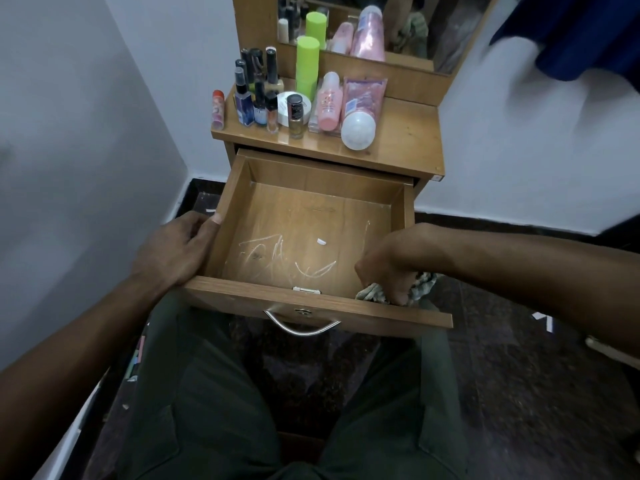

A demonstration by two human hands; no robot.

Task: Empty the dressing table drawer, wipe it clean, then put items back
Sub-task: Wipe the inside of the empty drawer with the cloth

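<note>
- At the pulled-out brown wooden drawer (304, 216), emptied, white smears await wiping.
- Right hand (388, 265) clutches a crumpled grey-green cloth (375, 294) in its front corner.
- Left hand (173, 247) grips the side wall, likely steadying.

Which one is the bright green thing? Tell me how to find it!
Look at the dressing table top above the open drawer. Behind the little dark bottles and the round white jar stands the green can, by the mirror. It is the tallest thing there, and the only lime-green one.

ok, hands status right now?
Left hand: gripping the drawer side wall.
Right hand: clutching a cloth in the drawer's front corner.
</note>
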